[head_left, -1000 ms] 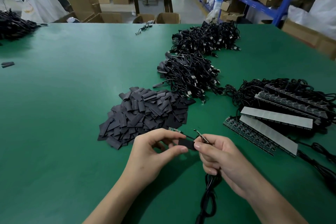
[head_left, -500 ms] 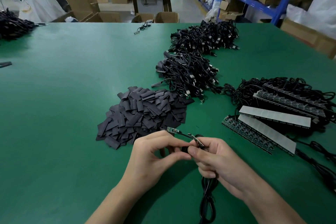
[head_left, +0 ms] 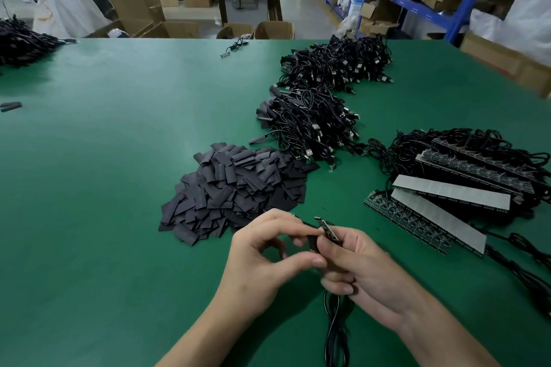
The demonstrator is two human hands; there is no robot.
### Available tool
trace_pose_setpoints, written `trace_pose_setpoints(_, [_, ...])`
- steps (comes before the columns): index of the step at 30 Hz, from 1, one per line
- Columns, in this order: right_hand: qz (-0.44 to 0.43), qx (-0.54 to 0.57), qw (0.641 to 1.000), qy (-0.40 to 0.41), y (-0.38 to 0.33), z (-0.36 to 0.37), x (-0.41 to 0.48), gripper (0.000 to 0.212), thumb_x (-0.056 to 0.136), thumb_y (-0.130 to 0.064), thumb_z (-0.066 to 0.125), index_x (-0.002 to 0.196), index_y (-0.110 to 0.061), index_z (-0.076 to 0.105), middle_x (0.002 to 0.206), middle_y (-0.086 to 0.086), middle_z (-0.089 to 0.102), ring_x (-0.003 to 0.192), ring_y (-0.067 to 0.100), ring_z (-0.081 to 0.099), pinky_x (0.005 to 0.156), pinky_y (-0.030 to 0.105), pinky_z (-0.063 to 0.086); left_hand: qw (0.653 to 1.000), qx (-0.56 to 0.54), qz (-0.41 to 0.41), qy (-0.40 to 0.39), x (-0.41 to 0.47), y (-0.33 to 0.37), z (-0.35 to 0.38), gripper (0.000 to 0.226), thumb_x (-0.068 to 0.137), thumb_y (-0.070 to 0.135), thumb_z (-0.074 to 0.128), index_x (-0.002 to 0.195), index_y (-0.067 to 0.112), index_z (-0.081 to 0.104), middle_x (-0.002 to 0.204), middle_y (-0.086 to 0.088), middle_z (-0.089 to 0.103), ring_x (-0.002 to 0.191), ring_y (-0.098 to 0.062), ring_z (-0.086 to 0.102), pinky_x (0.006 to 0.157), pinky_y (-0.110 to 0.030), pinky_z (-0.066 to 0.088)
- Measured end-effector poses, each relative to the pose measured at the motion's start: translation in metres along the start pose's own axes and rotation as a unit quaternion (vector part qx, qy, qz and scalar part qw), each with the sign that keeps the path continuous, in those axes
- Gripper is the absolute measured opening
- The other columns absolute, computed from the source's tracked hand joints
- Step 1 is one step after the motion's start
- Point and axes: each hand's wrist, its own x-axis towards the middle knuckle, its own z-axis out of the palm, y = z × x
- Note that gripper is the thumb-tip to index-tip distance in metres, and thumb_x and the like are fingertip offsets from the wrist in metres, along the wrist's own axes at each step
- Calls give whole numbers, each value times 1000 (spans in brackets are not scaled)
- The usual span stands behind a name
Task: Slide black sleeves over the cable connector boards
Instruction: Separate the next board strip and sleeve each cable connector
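**Near edge of the worktop (head_left: 104,188).** A black cable (head_left: 337,334) trails in loops from the right hand (head_left: 369,274). That hand's fingers are curled round the cable and round the base of the connector board (head_left: 330,232), a small strip standing tilted above the knuckles. The left hand (head_left: 265,259) pinches a black sleeve (head_left: 312,243) between thumb and forefinger. The sleeve sits just beside the board's lower end, touching the right forefinger. Whether its mouth has caught the board cannot be told, because fingertips cover the junction.

**Risks, as judged.** A flattened sleeve mouth may snag on a board corner and buckle. A skewed push may strain the joint where cable meets board. A slack pinch may drop the sleeve.

**Mid-worktop.** The pile of sleeves (head_left: 238,191) lies just beyond the hands. Toward the right edge lie long strip boards (head_left: 447,197) over tangled leads, cut off by the frame.

**Farther.** Two heaps of cables (head_left: 313,125) show plugs; whether they are sleeved is unclear.

**Far edge.** One stray lead (head_left: 235,46) lies here. At the far-left corner is another dark heap (head_left: 21,45), cropped.
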Motion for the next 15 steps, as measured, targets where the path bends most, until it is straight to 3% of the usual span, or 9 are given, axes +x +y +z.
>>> trace_pose_setpoints(2, [0, 23, 1000, -10, 0, -1, 0, 63, 73, -42, 93, 113, 0, 70, 67, -4, 60, 46, 1, 28, 42, 13, 31, 1000, -19, -7, -4, -1, 0, 0, 26, 73, 40, 88, 95, 28, 81, 93, -2, 70, 83, -24, 65, 64, -32, 49])
trace_pose_setpoints(6, [-16, 11, 999, -27, -1, 0, 0, 41, 78, -43, 89, 105, -14, 78, 63, -11, 55, 46, 1, 26, 43, 13, 30, 1000, -29, -13, 2, 0, 0, 0, 20, 72, 31, 87, 91, 29, 82, 93, -6, 72, 83, -25, 65, 66, -32, 49])
trace_pose_setpoints(10, [-15, 2, 1000, -19, -1, 1, -1, 38, 76, -44, 90, 100, -17, 79, 61, -11, 49, 46, 1, 26, 43, 14, 31, 1000, -29, -10, 0, 0, 0, 0, 19, 75, 33, 87, 92, 27, 82, 94, -5, 73, 83, -23, 66, 66, -31, 50])
trace_pose_setpoints(15, [-18, -9, 1000, -6, 0, 1, 0, 41, 75, -46, 91, 100, -16, 77, 68, 4, 23, 47, 4, 22, 43, 15, 29, 1000, -25, -1, 7, 1, 0, -1, 16, 78, 33, 85, 93, 31, 81, 97, -2, 75, 91, -22, 70, 68, -34, 53])
